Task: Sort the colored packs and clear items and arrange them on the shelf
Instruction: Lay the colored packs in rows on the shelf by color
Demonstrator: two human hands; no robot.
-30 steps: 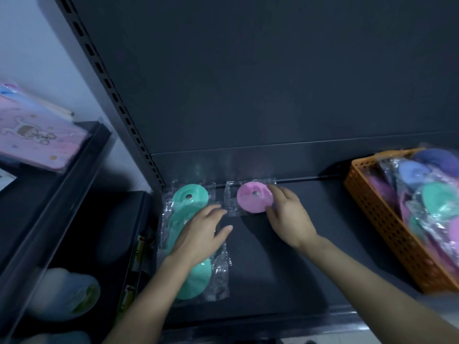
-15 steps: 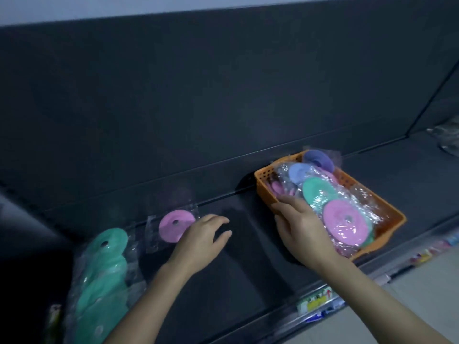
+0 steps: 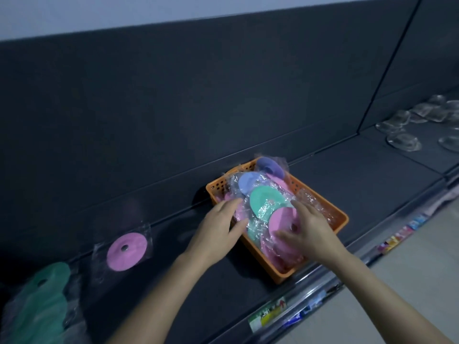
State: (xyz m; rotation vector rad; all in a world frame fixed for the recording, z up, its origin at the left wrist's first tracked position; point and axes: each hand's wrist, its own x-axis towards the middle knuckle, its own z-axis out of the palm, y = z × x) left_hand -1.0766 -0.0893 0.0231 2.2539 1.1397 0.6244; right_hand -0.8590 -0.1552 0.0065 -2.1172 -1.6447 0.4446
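Colored film-wrapped disc packs (image 3: 263, 199), orange plastic basket (image 3: 340, 219): my left hand (image 3: 218, 227) and right hand (image 3: 310, 232), fingers spread, had both arrived for the next pick.

Under the left hand (image 3: 218, 227) and the right hand (image 3: 308, 229) the basket (image 3: 332, 214) is bright orange, its walls patterned with rows of small holes. The packs in it show a purple disc (image 3: 269, 165), a periwinkle disc (image 3: 246, 182), a mint-green disc (image 3: 263, 199) and a pink disc (image 3: 283, 219), all in clear glossy wrap. Left of the left hand lies a pink pack (image 3: 125, 249) with a dark centre dot, and further left are green packs (image 3: 47, 294). The shelf (image 3: 347, 184) is charcoal grey. Far right of the right hand, the clear items (image 3: 402, 140) are colourless. Labels (image 3: 268, 314) below the hands are green, yellow and blue.
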